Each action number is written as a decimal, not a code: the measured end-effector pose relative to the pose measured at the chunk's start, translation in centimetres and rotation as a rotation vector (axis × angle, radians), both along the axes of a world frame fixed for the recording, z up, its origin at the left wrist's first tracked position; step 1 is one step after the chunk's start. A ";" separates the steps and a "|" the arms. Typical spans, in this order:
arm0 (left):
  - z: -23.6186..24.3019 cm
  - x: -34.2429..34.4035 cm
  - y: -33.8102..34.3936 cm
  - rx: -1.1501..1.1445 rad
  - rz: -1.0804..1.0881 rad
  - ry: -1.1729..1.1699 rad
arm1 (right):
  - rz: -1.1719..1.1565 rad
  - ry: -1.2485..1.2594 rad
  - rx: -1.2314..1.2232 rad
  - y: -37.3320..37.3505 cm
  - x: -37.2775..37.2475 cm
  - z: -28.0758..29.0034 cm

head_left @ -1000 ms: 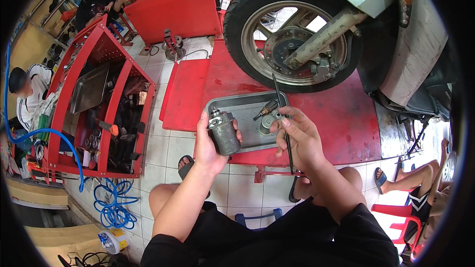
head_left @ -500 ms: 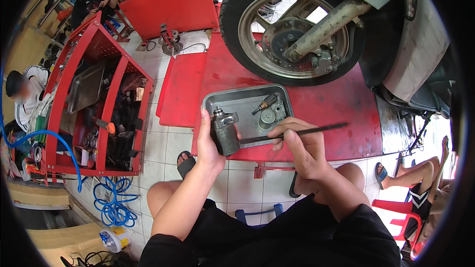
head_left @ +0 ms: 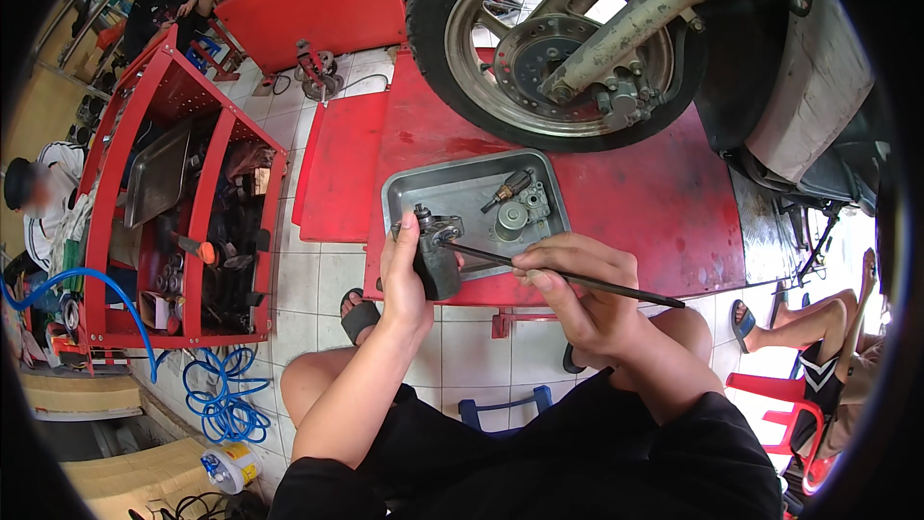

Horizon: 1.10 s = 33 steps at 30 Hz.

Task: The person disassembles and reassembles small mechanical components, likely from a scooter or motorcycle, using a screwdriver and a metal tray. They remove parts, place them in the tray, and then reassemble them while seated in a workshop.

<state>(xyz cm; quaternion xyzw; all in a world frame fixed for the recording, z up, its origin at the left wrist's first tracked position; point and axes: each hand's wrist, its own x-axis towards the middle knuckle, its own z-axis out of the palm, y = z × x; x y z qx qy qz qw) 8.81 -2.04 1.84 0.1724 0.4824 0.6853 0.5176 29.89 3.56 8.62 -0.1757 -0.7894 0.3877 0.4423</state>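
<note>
My left hand [head_left: 406, 279] is wrapped round a dark grey cylindrical motor [head_left: 440, 270] with a short shaft and a metal lug near its upper end, much like a starter motor. It is held over the near left corner of a steel tray [head_left: 565, 195]. A long, slim black stick-like tool [head_left: 616, 287] is pinched in my right hand [head_left: 585, 291]. Its thin end meets the motor by the lug; the thicker end points right, toward me. Inside the tray lie a grey metal part with a round cap [head_left: 512, 221] and a small dark and brass-coloured piece [head_left: 508, 190].
The tray rests on a red platform [head_left: 645, 212]. Beyond it stands a motorcycle's front wheel [head_left: 553, 48]. At left are a red tool rack [head_left: 221, 183] and a coiled blue hose [head_left: 226, 395]. A seated person's leg [head_left: 818, 327] is at right.
The tool's thin end has moved up from the motor's lower side to near the lug, and its other end has dropped. The motor has turned slightly in my left hand.
</note>
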 end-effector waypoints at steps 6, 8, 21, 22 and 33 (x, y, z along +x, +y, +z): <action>-0.5 -0.4 -0.1 -0.035 0.006 0.070 | -0.030 -0.014 0.026 0.3 -0.2 -0.3; -0.6 -0.8 -0.1 -0.073 -0.012 0.068 | -0.024 -0.040 -0.004 0.5 -0.2 -0.3; -2.6 -2.4 0.2 -0.308 0.022 0.394 | 0.169 -0.129 -0.020 3.2 -1.0 -4.2; -3.0 -2.7 0.1 -0.312 0.012 0.399 | 0.197 -0.137 0.007 3.2 -1.1 -4.1; -1.2 -4.2 -0.2 -0.361 -0.155 0.246 | 0.254 -0.124 0.152 2.8 -1.3 -3.8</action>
